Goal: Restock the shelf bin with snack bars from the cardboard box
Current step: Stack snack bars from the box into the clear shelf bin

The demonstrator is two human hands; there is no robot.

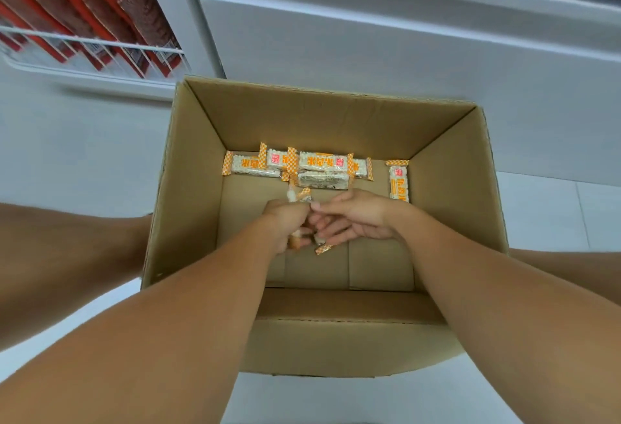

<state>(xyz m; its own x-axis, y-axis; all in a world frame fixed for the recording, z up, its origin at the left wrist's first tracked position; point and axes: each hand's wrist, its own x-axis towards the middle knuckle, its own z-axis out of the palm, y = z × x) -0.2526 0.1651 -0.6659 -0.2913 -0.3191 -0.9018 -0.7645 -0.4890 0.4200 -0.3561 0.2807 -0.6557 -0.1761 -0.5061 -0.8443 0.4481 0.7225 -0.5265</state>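
Note:
An open cardboard box point(198, 168) stands on the floor below me. Several white-and-orange snack bars point(322, 166) lie along its far wall, and one more bar point(399, 181) stands against the right wall. Both my hands are down inside the box. My left hand point(285, 222) grips a bunch of snack bars, whose wrapper ends stick out above and below the fist. My right hand point(353, 218) lies beside it with fingers stretched toward the bunch, touching it. How many bars the left hand holds is hidden.
A white wire shelf bin point(90, 43) at upper left holds red packages point(84, 3). A white shelf post point(201, 20) and white shelf fronts point(403, 37) rise behind the box. The floor is pale tile.

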